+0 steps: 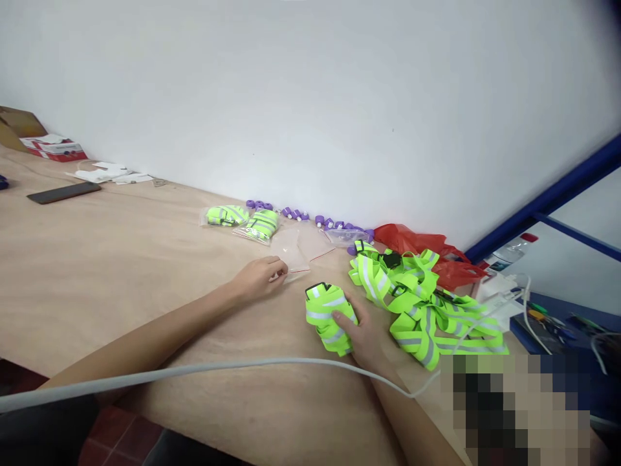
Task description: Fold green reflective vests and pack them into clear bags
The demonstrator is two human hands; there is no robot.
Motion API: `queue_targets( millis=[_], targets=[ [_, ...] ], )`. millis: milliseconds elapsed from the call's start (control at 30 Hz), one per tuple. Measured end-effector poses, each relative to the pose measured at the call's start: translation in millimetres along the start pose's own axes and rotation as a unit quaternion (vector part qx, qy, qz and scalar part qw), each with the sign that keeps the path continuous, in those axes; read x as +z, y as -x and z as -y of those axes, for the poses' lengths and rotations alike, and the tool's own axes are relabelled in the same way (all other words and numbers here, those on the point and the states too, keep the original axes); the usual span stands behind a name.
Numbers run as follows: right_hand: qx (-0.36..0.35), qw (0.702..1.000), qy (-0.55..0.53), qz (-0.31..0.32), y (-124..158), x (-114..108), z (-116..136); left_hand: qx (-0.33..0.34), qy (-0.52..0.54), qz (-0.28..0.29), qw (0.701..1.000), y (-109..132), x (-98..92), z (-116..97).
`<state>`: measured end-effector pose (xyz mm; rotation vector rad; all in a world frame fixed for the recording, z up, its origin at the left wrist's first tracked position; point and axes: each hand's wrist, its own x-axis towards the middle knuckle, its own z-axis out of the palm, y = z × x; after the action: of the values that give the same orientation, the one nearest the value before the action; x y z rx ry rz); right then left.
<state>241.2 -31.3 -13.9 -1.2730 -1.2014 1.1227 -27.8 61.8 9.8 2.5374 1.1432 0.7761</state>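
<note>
My right hand (365, 333) grips a folded neon-yellow reflective strap bundle (326, 315) against the wooden table (121, 272). My left hand (262, 275) reaches forward, its fingertips pinching the edge of a clear zip bag (294, 254) that lies flat on the table. A loose heap of the same neon straps (417, 298) sits just right of my right hand.
Two bagged straps (245, 220) and a row of purple caps (310, 217) lie along the white wall. A red plastic bag (422, 246) sits behind the heap. A grey cable (194, 370) crosses the front. A dark phone (63, 192), papers and a box are at the far left.
</note>
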Motion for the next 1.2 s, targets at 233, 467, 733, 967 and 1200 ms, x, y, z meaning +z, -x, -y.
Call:
queue_targets(
  millis=[233,467,733,967,1200],
  targets=[
    [-0.087,0.994,0.055,-0.033,11,10,2,0.003,0.203,0.065,0.977,-29,13.0,-37],
    [-0.071,0.968,0.105,-0.217,-1,5,7,-0.049,0.348,0.051,0.935,-33,20.4,-56],
    [-0.052,0.995,0.065,-0.061,5,6,22,-0.089,0.376,-0.011,0.922,-34,24.3,-56],
    [-0.017,0.999,0.047,0.008,8,8,30,-0.052,0.361,0.029,0.931,-32,16.7,-62],
    [0.003,0.998,0.034,-0.059,3,6,24,0.020,0.332,0.115,0.936,-28,9.5,-71]
  ],
)
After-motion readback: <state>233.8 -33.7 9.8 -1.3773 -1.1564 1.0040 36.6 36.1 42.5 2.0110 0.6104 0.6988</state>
